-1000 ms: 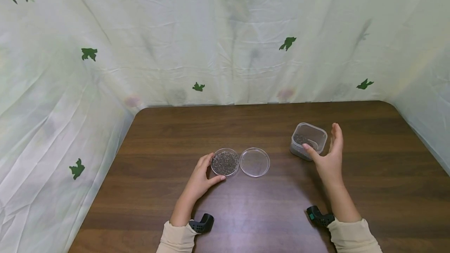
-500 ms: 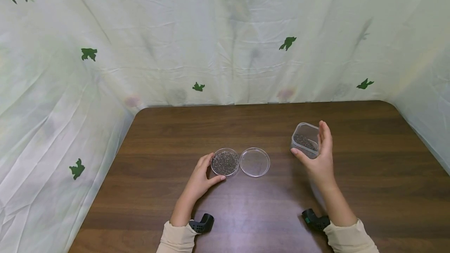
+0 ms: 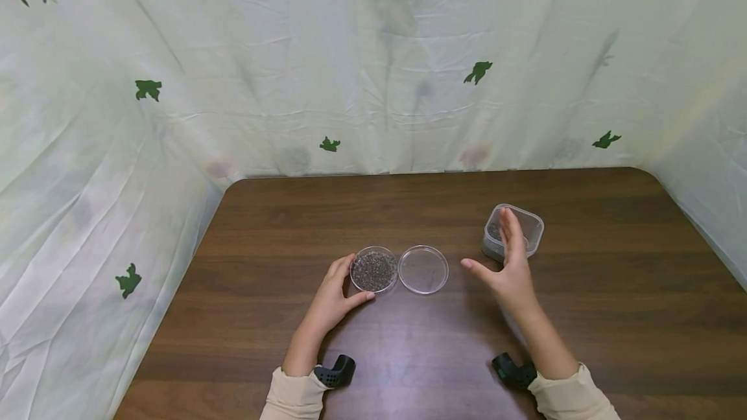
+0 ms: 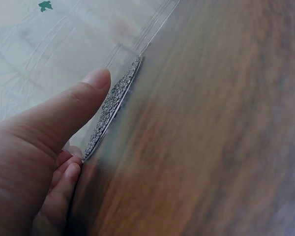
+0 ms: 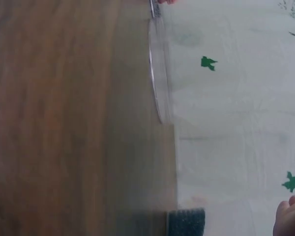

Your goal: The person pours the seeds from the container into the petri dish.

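Observation:
On the table sits a clear petri dish filled with dark grey granules. My left hand holds it from the left side, thumb at the near rim and fingers at the far rim. The left wrist view shows the thumb along the dish's wall. Touching or nearly touching the dish on its right is the clear round lid, lying flat. My right hand is in the air with thumb and fingers spread, holding nothing. It partly hides the square plastic tub, which has some granules inside.
The wooden table has rounded far corners, and a white cloth with green leaf prints hangs behind and at its sides. A black wrist device sits on the left wrist, another device on the right.
My right hand has moved left, from the right side of the plastic tub across its front, fingers still spread. My left hand, the petri dish, the lid and the tub have stayed put.

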`<state>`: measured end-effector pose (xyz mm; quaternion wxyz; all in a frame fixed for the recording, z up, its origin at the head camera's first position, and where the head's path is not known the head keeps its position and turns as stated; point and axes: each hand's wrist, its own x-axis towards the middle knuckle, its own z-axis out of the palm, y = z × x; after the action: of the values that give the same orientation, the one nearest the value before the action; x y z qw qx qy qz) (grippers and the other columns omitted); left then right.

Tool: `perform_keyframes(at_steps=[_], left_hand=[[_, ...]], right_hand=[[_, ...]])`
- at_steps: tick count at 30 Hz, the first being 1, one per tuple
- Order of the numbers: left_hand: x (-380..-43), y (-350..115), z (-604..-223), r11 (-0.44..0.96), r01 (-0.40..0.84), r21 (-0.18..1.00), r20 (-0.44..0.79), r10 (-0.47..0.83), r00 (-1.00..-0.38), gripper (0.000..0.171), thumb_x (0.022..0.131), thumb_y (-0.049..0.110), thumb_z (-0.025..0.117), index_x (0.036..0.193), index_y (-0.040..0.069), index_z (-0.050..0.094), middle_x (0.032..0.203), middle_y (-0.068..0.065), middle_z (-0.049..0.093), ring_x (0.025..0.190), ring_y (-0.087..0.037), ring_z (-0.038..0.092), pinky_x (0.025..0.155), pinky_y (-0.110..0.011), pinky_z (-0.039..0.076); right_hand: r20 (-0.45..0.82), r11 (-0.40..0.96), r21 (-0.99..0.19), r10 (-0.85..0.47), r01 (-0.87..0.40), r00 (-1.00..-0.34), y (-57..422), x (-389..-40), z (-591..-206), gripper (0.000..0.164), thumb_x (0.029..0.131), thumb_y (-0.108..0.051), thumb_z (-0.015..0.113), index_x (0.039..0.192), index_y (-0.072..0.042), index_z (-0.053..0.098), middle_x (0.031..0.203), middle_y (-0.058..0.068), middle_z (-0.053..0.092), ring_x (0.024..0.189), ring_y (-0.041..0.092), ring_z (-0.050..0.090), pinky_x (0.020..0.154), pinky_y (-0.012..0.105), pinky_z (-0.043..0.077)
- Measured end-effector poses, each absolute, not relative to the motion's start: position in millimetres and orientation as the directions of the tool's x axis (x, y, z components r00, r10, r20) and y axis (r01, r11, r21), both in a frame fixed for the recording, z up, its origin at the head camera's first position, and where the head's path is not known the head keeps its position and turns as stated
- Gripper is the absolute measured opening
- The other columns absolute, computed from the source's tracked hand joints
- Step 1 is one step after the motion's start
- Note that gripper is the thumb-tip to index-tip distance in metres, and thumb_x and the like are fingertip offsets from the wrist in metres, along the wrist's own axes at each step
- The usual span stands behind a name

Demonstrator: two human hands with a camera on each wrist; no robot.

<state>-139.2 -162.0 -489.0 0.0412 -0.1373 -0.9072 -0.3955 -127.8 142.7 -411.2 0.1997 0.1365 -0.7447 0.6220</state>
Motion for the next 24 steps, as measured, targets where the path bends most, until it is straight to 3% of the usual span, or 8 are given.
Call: perform_keyframes(at_steps=[8, 13, 17, 24], left_hand=[[-139, -162, -487, 0.639, 0.287, 0.713, 0.188, 0.220, -0.957, 0.082, 0.069, 0.029, 0.078, 0.132, -0.003, 0.038, 0.127, -0.020, 0.041, 0.118, -0.032, 0.039, 0.098, -0.045, 0.031], [-139, -162, -487, 0.639, 0.289, 0.713, 0.189, 0.222, -0.957, 0.082, 0.069, 0.030, 0.078, 0.133, -0.002, 0.037, 0.128, -0.020, 0.041, 0.119, -0.033, 0.038, 0.097, -0.046, 0.031], [-139, -162, -487, 0.640, 0.288, 0.713, 0.187, 0.222, -0.957, 0.082, 0.069, 0.029, 0.078, 0.133, -0.002, 0.037, 0.128, -0.020, 0.041, 0.119, -0.033, 0.038, 0.098, -0.046, 0.030], [-139, -162, -487, 0.642, 0.284, 0.712, 0.183, 0.220, -0.958, 0.082, 0.069, 0.030, 0.078, 0.132, -0.002, 0.038, 0.128, -0.020, 0.041, 0.119, -0.033, 0.038, 0.098, -0.046, 0.031]], right_hand=[[0.405, 0.204, -0.892, -0.040, -0.405, -0.913, 136, -126, -416, 0.100, 0.064, 0.009, 0.075, 0.141, 0.002, 0.013, 0.145, 0.016, 0.018, 0.133, 0.024, 0.013, 0.105, 0.022, 0.014], [0.391, 0.228, -0.887, -0.090, -0.401, -0.916, 131, -130, -426, 0.102, 0.060, 0.009, 0.078, 0.140, 0.004, 0.015, 0.144, 0.018, 0.020, 0.132, 0.028, 0.016, 0.106, 0.034, 0.015], [0.380, 0.261, -0.878, -0.127, -0.400, -0.916, 134, -138, -448, 0.105, 0.059, 0.000, 0.082, 0.142, -0.002, 0.017, 0.144, 0.014, 0.022, 0.131, 0.029, 0.018, 0.104, 0.045, 0.017], [0.325, 0.330, -0.870, -0.175, -0.366, -0.929, 135, -144, -465, 0.106, 0.060, -0.018, 0.084, 0.143, -0.008, 0.018, 0.145, 0.006, 0.023, 0.131, 0.024, 0.019, 0.103, 0.048, 0.017]])
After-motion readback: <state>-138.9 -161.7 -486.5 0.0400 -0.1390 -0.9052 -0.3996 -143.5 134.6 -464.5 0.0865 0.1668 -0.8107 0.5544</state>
